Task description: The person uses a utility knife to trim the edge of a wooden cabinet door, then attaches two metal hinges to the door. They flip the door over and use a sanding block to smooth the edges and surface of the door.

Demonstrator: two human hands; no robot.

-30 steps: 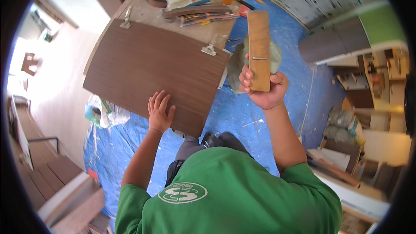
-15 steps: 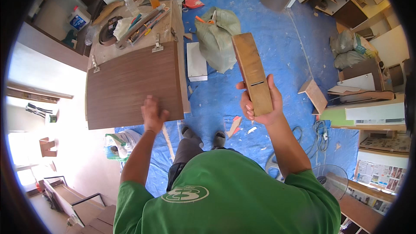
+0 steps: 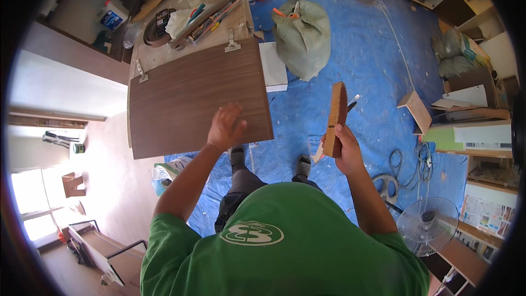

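My right hand (image 3: 342,147) grips a narrow brown wooden board (image 3: 335,114) by its lower end and holds it upright, edge toward the camera, over the blue floor sheet (image 3: 356,49). My left hand (image 3: 226,127) rests palm down with fingers spread on the near edge of a dark wood-grain panel (image 3: 192,98). The panel lies flat on a work table and carries two metal hinges (image 3: 232,45) on its far edge. My green shirt fills the bottom of the view, with my feet below the panel's edge.
Tools, bottles and a tape roll (image 3: 156,27) clutter the table beyond the panel. A stuffed green sack (image 3: 301,35) and a white board (image 3: 273,66) lie on the floor. Wood offcuts (image 3: 417,111), cables and a floor fan (image 3: 426,225) are at the right.
The view has swung, so the table now sits nearer and more central. My right hand has turned the wooden board from face-on to edge-on and lowered it. My left hand stays on the panel.
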